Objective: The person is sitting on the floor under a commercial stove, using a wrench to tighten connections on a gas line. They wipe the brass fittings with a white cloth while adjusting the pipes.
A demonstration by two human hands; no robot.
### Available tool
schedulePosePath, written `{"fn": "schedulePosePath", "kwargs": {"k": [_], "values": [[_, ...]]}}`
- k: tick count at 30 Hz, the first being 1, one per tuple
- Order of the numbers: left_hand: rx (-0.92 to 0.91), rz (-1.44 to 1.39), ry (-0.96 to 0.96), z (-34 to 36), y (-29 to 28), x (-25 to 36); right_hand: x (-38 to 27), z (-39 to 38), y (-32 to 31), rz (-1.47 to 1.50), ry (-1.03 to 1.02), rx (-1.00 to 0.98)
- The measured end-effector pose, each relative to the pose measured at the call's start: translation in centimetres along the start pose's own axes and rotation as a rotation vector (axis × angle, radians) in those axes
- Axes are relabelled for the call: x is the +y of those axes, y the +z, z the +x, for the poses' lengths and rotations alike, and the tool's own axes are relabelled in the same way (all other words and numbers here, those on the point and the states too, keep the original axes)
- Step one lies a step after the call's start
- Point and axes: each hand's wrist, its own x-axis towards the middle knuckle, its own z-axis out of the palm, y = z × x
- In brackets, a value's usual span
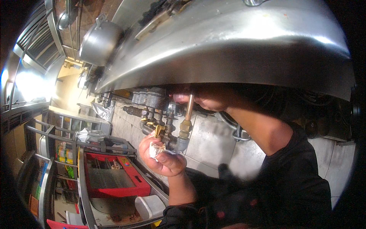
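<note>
My left hand (164, 160) is closed on a crumpled white cloth or paper (155, 149) at the brass valve handle (159, 129), just left of a grey elbow fitting (179, 143). A copper pipe (189, 105) rises from a brass nut (186, 126) to beneath the stainless steel rim (228, 65). My right hand (206, 100) reaches under that rim with bent fingers at the pipe's upper end, partly in shadow; what they grip is unclear. Dark pipe fittings and valves (146, 97) cluster left of the pipe.
A lidded steel pot (99, 42) sits upper left, below which are metal shelving (53, 129), a red-framed case (118, 175), a white container (146, 208) and white cloths (91, 135). A bent metal bar (238, 133) is above the tiled floor (204, 145).
</note>
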Motion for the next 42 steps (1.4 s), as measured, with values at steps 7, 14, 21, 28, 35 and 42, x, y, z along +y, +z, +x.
{"fn": "schedulePosePath", "kwargs": {"k": [7, 14, 21, 28, 35, 42], "values": [[0.014, -0.022, -0.003, 0.2, 0.2, 0.1, 0.1, 0.2, 0.1, -0.020, -0.021, 0.007], [0.014, 0.001, 0.014, 0.2, 0.2, 0.1, -0.3, 0.5, -0.4, -0.178, -0.076, 0.040], [0.001, -0.018, 0.007, 0.1, 0.0, -0.1, -0.1, 1.1, -0.9, -0.031, 0.035, -0.032], [-0.018, -0.003, 0.041, 0.2, 0.1, -0.1, 1.1, 0.1, 0.6, 0.079, -0.015, -0.015], [0.010, -0.051, 0.007, 0.1, 0.1, -0.2, -0.7, 0.3, -0.1, -0.096, 0.052, -0.031], [0.001, -0.044, 0.014, 0.2, 0.0, 0.0, 1.0, -0.4, -3.2, 0.038, -0.009, 0.185]]}}
